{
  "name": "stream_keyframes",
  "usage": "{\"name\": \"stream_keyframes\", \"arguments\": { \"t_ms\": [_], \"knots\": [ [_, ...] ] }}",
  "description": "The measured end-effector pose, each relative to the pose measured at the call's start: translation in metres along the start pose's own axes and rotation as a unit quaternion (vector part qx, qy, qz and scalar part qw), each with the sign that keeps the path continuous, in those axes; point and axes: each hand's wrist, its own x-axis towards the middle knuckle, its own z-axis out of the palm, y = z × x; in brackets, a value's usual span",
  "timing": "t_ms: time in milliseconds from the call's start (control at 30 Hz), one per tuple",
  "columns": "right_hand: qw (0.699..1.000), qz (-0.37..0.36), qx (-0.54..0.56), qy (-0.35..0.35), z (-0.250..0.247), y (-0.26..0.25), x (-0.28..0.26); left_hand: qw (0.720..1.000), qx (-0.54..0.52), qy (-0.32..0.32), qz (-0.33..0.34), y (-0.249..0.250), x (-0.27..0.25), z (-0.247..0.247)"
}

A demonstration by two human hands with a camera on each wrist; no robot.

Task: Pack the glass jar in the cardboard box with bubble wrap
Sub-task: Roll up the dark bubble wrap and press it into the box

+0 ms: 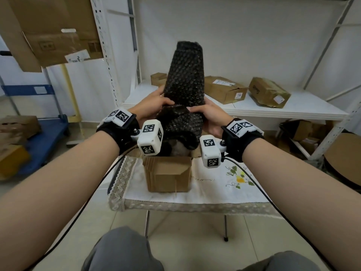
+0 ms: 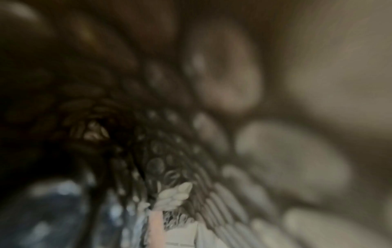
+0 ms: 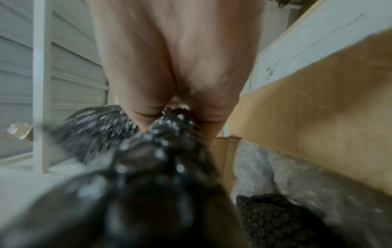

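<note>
A long sheet of black bubble wrap (image 1: pixel 185 79) rises upright above the open cardboard box (image 1: pixel 168 173) on the small table. Its lower end (image 1: pixel 179 130) folds down into the box, over a pale wrapped bundle (image 1: pixel 178 150) inside. My left hand (image 1: pixel 156 103) grips the sheet's left edge and my right hand (image 1: pixel 209 112) grips its right edge, just above the box. The right wrist view shows my palm (image 3: pixel 169 67) closed on the black wrap (image 3: pixel 169 134), with clear wrap (image 3: pixel 265 167) lying in the box (image 3: pixel 307 109). Blurred black bubbles (image 2: pixel 161 164) fill the left wrist view. No bare glass jar shows.
The box stands on an embroidered white cloth (image 1: pixel 214 188) over a small metal-legged table. Behind it a white shelf (image 1: pixel 273 108) carries several brown cartons (image 1: pixel 224 89). A blue cart (image 1: pixel 45 133) with boxes stands at the left. Black cables (image 1: pixel 254 184) trail from my wrists.
</note>
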Motion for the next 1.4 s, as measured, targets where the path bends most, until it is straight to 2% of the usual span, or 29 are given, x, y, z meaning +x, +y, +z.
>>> {"name": "stream_keyframes", "arguments": {
  "t_ms": [100,167,300,467,533,600,667,733,800,867,933,967,1067,1133,1200,1267,1400],
  "knots": [
    [0.998,-0.004,0.053,-0.042,0.005,-0.002,0.003,0.996,0.054,0.072,0.017,-0.003,0.001,-0.007],
    [0.997,0.002,0.056,-0.048,0.006,0.001,0.008,0.994,0.041,0.105,0.011,-0.009,0.004,-0.010],
    [0.999,0.020,-0.022,-0.033,0.006,0.012,0.011,0.986,0.018,0.166,0.014,-0.021,0.015,-0.013],
    [0.991,-0.002,-0.130,0.020,-0.001,0.028,0.024,0.992,-0.015,0.127,0.018,-0.038,0.013,-0.012],
    [0.990,-0.043,-0.128,0.041,0.001,0.027,0.029,0.992,-0.055,0.113,0.033,-0.038,0.014,-0.013],
    [0.981,-0.111,-0.138,0.074,0.004,0.021,0.031,0.986,-0.083,0.125,0.073,-0.034,0.021,-0.016],
    [0.971,-0.159,-0.150,0.092,0.006,0.016,0.035,0.980,-0.065,0.153,0.107,-0.029,0.029,-0.019],
    [0.970,-0.163,-0.156,0.091,0.006,0.016,0.040,0.982,-0.002,0.155,0.105,-0.028,0.037,-0.021],
    [0.974,-0.129,-0.155,0.102,0.004,0.018,0.040,0.981,0.114,0.127,0.091,-0.033,0.042,-0.022],
    [0.983,-0.062,-0.129,0.113,0.000,0.021,0.036,0.961,0.258,0.080,0.057,-0.045,0.047,-0.023],
    [0.982,-0.004,-0.156,0.107,-0.005,0.026,0.033,0.950,0.308,0.052,0.025,-0.056,0.046,-0.022],
    [0.972,0.008,-0.215,0.099,-0.008,0.031,0.035,0.952,0.300,0.051,0.020,-0.059,0.045,-0.021],
    [0.932,-0.018,-0.356,0.057,-0.013,0.042,0.039,0.949,0.312,0.035,0.025,-0.061,0.049,-0.025],
    [0.923,-0.023,-0.383,0.025,-0.009,0.042,0.038,0.957,0.291,0.000,-0.011,-0.054,0.046,-0.026],
    [0.919,-0.032,-0.392,-0.006,-0.007,0.039,0.036,0.951,0.303,-0.025,-0.054,-0.051,0.045,-0.026],
    [0.906,-0.034,-0.422,-0.027,-0.004,0.036,0.034,0.947,0.311,-0.038,-0.065,-0.048,0.048,-0.026],
    [0.894,-0.012,-0.448,-0.014,-0.001,0.040,0.038,0.949,0.291,-0.091,-0.080,-0.051,0.052,-0.032]
  ]
}}
